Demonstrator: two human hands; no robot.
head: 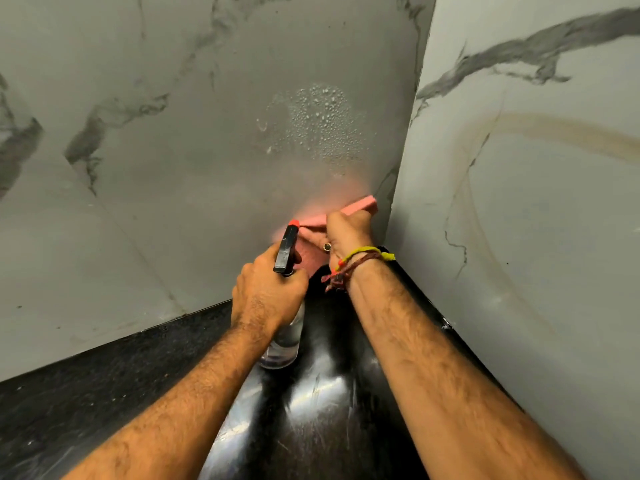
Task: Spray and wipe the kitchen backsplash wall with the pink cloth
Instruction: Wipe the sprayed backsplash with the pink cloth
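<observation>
Two hands, left (268, 294) gripping clear spray bottle (285, 327), right (344, 237) pinching pink cloth (358, 206)

Two hands are in view: a left hand (268, 292) and a right hand (344, 237). There is one spray bottle (284, 327), one pink cloth (356, 206), two marble wall panels, far (173, 150) and right (536, 202), one black surface (104, 393), one patch of droplets (318, 123), and several wrist threads (360, 259).

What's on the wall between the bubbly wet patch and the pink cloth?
Nothing but bare grey marble wall, head view. The droplet patch sits above the pink cloth, which the right hand holds.
</observation>
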